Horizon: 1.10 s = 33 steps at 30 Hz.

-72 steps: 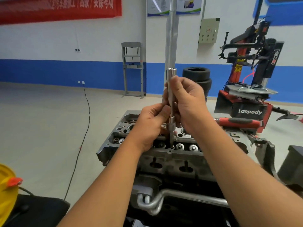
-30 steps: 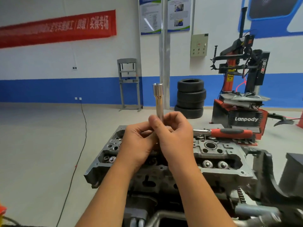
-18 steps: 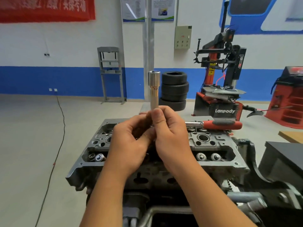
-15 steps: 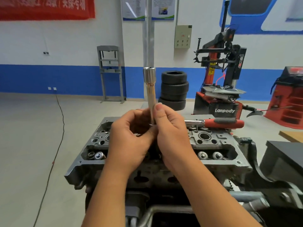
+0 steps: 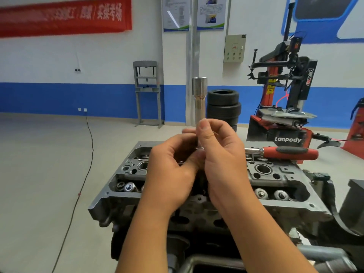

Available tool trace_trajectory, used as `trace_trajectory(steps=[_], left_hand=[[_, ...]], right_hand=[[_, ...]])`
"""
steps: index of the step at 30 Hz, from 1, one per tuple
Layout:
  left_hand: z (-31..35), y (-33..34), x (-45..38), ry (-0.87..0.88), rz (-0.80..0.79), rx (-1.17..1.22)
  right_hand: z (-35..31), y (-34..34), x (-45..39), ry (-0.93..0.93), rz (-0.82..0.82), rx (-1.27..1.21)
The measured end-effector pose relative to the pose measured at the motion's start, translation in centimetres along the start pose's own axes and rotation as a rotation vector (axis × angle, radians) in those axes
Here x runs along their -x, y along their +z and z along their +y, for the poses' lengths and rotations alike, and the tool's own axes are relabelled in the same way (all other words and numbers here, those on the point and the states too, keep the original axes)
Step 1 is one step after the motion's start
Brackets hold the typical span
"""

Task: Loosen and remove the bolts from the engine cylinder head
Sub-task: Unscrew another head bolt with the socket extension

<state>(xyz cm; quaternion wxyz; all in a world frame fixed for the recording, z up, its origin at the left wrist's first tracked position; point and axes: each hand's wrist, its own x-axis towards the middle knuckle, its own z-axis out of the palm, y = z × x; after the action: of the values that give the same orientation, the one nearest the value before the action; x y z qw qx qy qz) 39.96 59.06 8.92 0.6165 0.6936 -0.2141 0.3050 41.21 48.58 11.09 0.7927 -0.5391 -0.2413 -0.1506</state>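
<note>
A long chrome socket [image 5: 199,95] stands upright above the grey cylinder head [image 5: 275,205]. My right hand [image 5: 222,160] pinches its lower shaft between thumb and fingers. My left hand [image 5: 169,178] is curled round the socket's bottom end, with its fingertips against a small metal ring there. Whether a bolt sits in the socket is hidden by my fingers. Valve springs and round holes show in the head on both sides of my hands.
A red-handled ratchet [image 5: 289,152] lies on the far right of the head. Behind stand stacked tyres [image 5: 223,107], a red and black tyre changer [image 5: 283,95] and a grey press frame [image 5: 147,91]. A black cable [image 5: 86,164] runs across the floor on the left.
The socket, earlier reaching down into the head, is now lifted clear of it and held upright in both hands. Over the last half second the hands barely move.
</note>
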Motion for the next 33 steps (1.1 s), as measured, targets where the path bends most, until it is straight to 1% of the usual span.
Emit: trace_trajectory(steps=[2,3,4,7,8,9,12,14,16,17,20,21,23,27,29,31,33], left_hand=[[-0.4,0.1,0.1,0.011,0.076,-0.018],[-0.4,0.0,0.2,0.014,0.089,-0.029],[-0.2,0.0,0.2,0.015,0.055,-0.031],[0.3,0.0,0.2,-0.027,-0.182,0.064],[0.4,0.0,0.2,-0.054,-0.209,0.086],[0.4,0.0,0.1,-0.067,-0.193,0.074],[0.4,0.2,0.1,-0.025,-0.058,-0.034],[0.3,0.3,0.1,-0.017,0.015,-0.022],[0.2,0.3,0.1,-0.012,0.062,-0.039],[0.2,0.2,0.0,-0.014,0.039,-0.048],[0.5,-0.3,0.1,-0.082,-0.166,0.044],[0.6,-0.4,0.1,-0.112,-0.189,0.075],[0.4,-0.4,0.1,-0.114,-0.136,0.067],[0.1,0.0,0.0,-0.019,0.057,-0.052],[-0.1,0.3,0.1,-0.025,0.120,-0.084],[-0.1,0.7,0.0,-0.019,0.137,-0.114],[0.0,0.9,0.0,-0.016,0.117,-0.131]], right_hand=[[0.0,-0.1,0.1,0.001,-0.015,-0.029],[0.0,-0.1,0.1,-0.016,-0.017,-0.008],[0.1,-0.1,0.0,-0.040,-0.014,0.028],[0.3,-0.1,-0.1,-0.076,0.043,0.084],[0.4,-0.1,-0.2,-0.070,0.061,0.072],[0.5,-0.2,-0.2,-0.057,0.070,0.053],[0.5,-0.3,-0.1,-0.031,0.050,-0.036],[0.4,-0.3,0.0,-0.036,0.027,-0.081],[0.2,-0.2,-0.1,-0.040,0.026,-0.072],[0.2,-0.1,-0.2,-0.046,0.037,-0.048],[0.0,0.3,-0.4,-0.084,0.076,0.092],[0.1,0.3,-0.3,-0.090,0.073,0.115],[0.4,0.0,0.1,-0.081,0.056,0.089],[0.5,-0.3,0.3,-0.093,-0.022,0.054],[0.4,-0.1,0.3,-0.093,-0.065,0.071],[0.5,-0.1,0.3,-0.121,-0.076,0.096],[0.5,-0.1,0.4,-0.134,-0.051,0.073]])
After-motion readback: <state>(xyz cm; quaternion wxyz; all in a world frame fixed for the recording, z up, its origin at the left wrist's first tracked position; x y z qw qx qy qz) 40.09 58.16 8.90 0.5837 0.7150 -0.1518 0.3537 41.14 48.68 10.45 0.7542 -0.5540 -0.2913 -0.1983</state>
